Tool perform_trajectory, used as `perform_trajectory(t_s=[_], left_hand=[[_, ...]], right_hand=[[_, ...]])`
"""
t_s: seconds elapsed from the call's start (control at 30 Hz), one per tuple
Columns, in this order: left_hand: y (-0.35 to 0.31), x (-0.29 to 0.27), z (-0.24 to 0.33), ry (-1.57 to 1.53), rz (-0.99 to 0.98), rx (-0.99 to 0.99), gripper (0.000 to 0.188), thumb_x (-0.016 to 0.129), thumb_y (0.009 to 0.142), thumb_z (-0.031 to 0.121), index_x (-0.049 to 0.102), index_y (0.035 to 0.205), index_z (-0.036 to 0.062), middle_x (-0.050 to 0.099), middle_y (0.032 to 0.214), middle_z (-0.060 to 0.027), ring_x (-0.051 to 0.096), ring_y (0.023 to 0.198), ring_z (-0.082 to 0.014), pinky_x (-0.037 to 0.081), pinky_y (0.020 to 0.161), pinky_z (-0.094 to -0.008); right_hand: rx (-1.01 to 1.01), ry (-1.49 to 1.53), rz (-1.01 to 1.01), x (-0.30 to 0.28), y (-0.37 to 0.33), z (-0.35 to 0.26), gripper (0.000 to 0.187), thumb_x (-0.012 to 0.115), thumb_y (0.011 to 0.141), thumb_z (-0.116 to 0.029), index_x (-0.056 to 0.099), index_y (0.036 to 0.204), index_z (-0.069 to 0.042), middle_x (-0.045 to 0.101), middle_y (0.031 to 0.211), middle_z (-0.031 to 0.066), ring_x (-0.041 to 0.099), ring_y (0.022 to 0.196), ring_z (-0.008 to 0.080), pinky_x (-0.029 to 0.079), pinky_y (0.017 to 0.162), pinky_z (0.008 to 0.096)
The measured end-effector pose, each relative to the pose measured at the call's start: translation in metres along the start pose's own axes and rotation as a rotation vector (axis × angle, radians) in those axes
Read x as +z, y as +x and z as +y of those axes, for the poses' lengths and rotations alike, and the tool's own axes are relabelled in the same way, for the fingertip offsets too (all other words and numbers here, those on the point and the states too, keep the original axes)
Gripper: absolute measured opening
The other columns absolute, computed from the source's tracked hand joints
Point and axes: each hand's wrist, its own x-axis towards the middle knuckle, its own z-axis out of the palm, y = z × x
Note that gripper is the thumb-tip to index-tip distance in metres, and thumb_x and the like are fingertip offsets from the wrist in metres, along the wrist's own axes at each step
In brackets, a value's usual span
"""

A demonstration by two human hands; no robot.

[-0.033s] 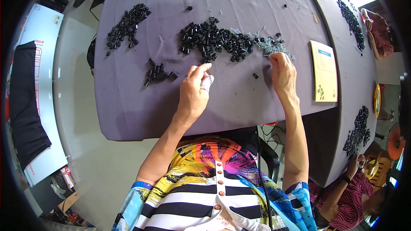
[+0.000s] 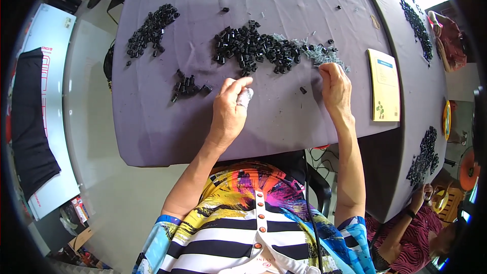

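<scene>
My left hand rests low over the table just below the middle heap of small black plastic caps. Its fingers are bent and drawn together, a white wrap covers one digit, and whatever lies between them is hidden. My right hand is closed in a pinch at the lower edge of a pile of thin clear plastic pins; I cannot make out what it holds. One loose black cap lies between the hands. To the left of my left hand is a small cluster of black caps.
Another heap of black caps lies at the table's far left. A yellow booklet sits right of my right hand. On the adjoining table are more black piles, where a co-worker's hands are busy. The grey tablecloth has wrinkles.
</scene>
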Motion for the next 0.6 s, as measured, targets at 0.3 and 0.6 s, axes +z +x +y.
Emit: perform_trajectory(t_s=[0.3, 0.6], left_hand=[[-0.001, -0.001, -0.006, -0.147, -0.049, -0.043, 0.020, 0.053, 0.083, -0.008, 0.062, 0.098, 0.0029, 0.054, 0.083, 0.0019, 0.048, 0.065, -0.0051, 0.040, 0.054, -0.0208], [0.010, 0.008, 0.020, -0.615, -0.243, -0.398, 0.023, 0.051, 0.087, -0.005, 0.064, 0.104, 0.0020, 0.057, 0.070, -0.0002, 0.049, 0.051, -0.0036, 0.037, 0.041, -0.0188]], right_hand=[[0.051, 0.106, 0.015, -0.003, 0.000, -0.004, 0.016, 0.058, 0.083, 0.001, 0.063, 0.099, -0.002, 0.065, 0.084, 0.0124, 0.063, 0.072, 0.0235, 0.049, 0.068, 0.0319], [0.417, 0.753, -0.297, -0.014, -0.007, -0.045, 0.015, 0.059, 0.086, 0.001, 0.067, 0.097, -0.002, 0.063, 0.078, -0.0033, 0.051, 0.071, 0.0020, 0.039, 0.061, 0.0178]])
